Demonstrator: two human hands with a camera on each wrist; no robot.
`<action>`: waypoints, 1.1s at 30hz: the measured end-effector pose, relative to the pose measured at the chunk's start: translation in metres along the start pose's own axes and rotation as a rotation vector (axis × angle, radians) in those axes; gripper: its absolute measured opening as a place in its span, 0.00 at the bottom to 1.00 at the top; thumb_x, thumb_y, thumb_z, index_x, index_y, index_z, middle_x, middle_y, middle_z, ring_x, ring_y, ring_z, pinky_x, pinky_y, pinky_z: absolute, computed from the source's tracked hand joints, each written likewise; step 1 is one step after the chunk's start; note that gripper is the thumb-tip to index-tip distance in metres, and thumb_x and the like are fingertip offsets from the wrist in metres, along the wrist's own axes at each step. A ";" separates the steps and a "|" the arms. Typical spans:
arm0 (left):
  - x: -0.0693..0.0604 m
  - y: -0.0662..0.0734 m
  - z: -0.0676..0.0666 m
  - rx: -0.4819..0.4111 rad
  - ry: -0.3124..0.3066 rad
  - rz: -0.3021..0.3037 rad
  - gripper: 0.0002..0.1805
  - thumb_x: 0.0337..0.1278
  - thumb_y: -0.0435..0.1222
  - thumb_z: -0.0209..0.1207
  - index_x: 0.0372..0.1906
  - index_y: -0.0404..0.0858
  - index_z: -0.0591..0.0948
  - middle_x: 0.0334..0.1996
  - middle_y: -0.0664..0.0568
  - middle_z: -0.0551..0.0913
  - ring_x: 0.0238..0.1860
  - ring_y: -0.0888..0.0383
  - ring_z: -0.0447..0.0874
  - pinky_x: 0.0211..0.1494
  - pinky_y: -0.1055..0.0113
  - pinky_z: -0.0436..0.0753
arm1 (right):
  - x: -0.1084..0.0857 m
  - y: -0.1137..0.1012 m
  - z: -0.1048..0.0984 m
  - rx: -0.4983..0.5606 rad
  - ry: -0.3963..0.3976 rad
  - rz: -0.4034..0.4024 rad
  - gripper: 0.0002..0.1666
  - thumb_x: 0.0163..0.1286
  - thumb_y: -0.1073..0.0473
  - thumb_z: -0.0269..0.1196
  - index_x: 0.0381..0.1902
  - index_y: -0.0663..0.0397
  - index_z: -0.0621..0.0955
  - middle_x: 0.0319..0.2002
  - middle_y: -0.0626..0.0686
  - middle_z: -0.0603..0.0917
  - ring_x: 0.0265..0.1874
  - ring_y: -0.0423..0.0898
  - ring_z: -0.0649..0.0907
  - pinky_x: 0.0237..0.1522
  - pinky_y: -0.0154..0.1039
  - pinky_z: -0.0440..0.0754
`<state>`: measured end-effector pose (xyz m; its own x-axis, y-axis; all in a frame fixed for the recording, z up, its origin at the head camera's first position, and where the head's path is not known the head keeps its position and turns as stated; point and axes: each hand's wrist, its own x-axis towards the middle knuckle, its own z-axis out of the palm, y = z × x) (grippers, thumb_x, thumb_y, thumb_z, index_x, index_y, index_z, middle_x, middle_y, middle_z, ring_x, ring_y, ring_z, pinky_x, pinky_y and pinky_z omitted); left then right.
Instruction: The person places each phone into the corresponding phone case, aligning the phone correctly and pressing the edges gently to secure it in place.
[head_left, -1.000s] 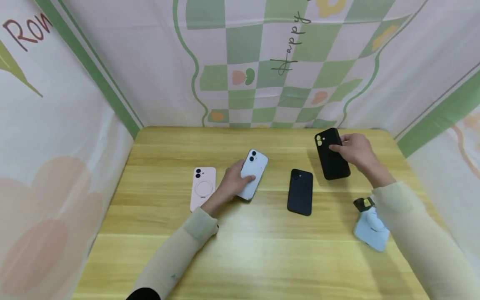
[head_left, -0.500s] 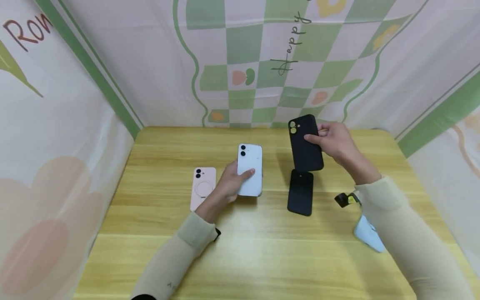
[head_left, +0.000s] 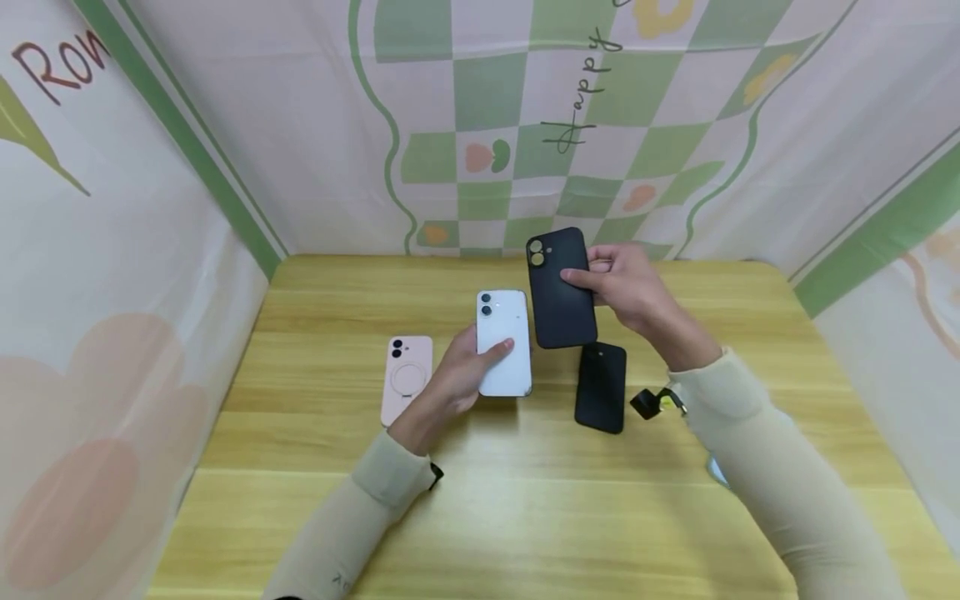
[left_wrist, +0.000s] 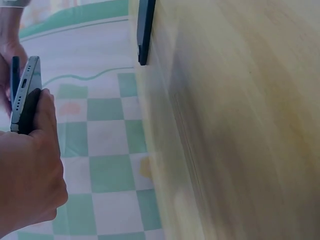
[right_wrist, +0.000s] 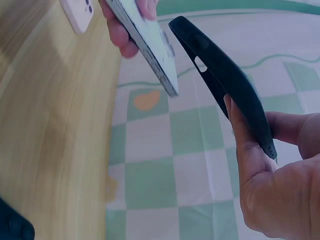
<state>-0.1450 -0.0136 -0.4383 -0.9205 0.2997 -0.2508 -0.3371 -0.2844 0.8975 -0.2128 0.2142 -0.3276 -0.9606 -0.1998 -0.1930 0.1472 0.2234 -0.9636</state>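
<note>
A white phone (head_left: pixel 504 367) is gripped by the left hand (head_left: pixel 459 373), camera side up, thumb across its back. In the left wrist view the phone's bottom edge (left_wrist: pixel 25 87) shows above the fingers. Just right of it, the right hand (head_left: pixel 633 287) holds an empty black case (head_left: pixel 558 308) with its thumb on the outer face. The right wrist view shows the hollow side of the black case (right_wrist: pixel 225 75) facing the white phone (right_wrist: pixel 150 47), with a gap between them. Both are held above the wooden table (head_left: pixel 525 533).
A dark phone or case (head_left: pixel 600 400) lies on the table below the black case. A pink case with a ring (head_left: pixel 401 367) lies at the left, partly behind the left hand. A light blue item (head_left: pixel 717 472) is mostly hidden under the right sleeve. Patterned cloth hangs behind the table.
The right hand has carried the black case leftward, close to the white phone. The left hand has raised the white phone and turned it upright in view.
</note>
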 end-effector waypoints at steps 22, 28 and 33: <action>-0.006 0.005 -0.005 -0.180 -0.091 -0.011 0.32 0.86 0.55 0.36 0.81 0.42 0.61 0.76 0.42 0.68 0.78 0.45 0.64 0.82 0.45 0.64 | 0.011 0.015 0.040 0.067 -0.043 0.019 0.11 0.75 0.69 0.65 0.48 0.73 0.76 0.29 0.45 0.90 0.30 0.39 0.90 0.36 0.35 0.92; -0.006 0.005 -0.005 -0.252 -0.096 0.011 0.33 0.87 0.55 0.33 0.86 0.47 0.55 0.83 0.48 0.61 0.82 0.48 0.58 0.85 0.47 0.61 | 0.013 0.021 0.053 0.099 -0.053 0.018 0.08 0.75 0.70 0.65 0.46 0.71 0.78 0.29 0.44 0.91 0.30 0.40 0.91 0.35 0.35 0.92; -0.004 0.003 -0.006 -0.297 -0.110 0.014 0.32 0.88 0.54 0.31 0.85 0.48 0.58 0.81 0.48 0.65 0.80 0.49 0.62 0.83 0.46 0.63 | 0.013 0.024 0.062 0.135 -0.068 0.032 0.07 0.74 0.71 0.65 0.42 0.69 0.77 0.27 0.45 0.91 0.30 0.40 0.91 0.34 0.35 0.92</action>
<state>-0.1436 -0.0213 -0.4366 -0.9039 0.3861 -0.1841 -0.3827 -0.5376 0.7514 -0.2071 0.1580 -0.3644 -0.9374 -0.2596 -0.2320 0.2125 0.1014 -0.9719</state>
